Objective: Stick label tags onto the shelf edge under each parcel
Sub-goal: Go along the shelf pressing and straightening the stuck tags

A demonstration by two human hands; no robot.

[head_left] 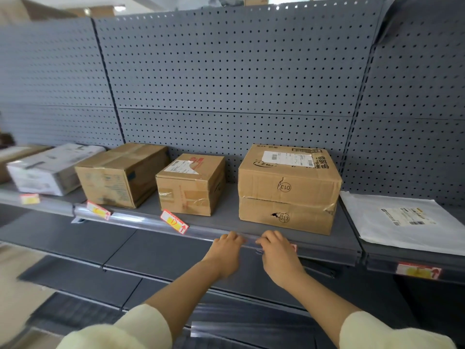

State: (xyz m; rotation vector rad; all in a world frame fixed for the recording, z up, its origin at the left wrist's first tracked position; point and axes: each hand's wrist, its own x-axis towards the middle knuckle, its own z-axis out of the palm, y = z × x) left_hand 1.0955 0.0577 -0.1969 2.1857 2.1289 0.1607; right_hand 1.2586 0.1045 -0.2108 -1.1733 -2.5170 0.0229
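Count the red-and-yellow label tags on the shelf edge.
5, perhaps. One under the white wrapped parcel, one under the long brown box, one under the small box, one under the flat white mailer, and a red sliver behind the right hand.

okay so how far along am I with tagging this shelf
Done: tags sit on the shelf edge under the white-wrapped parcel, the long box, the small box and the flat white mailer. In hand: your left hand and right hand press a tag onto the edge below the big box. The far-left parcel is too blurred to judge.
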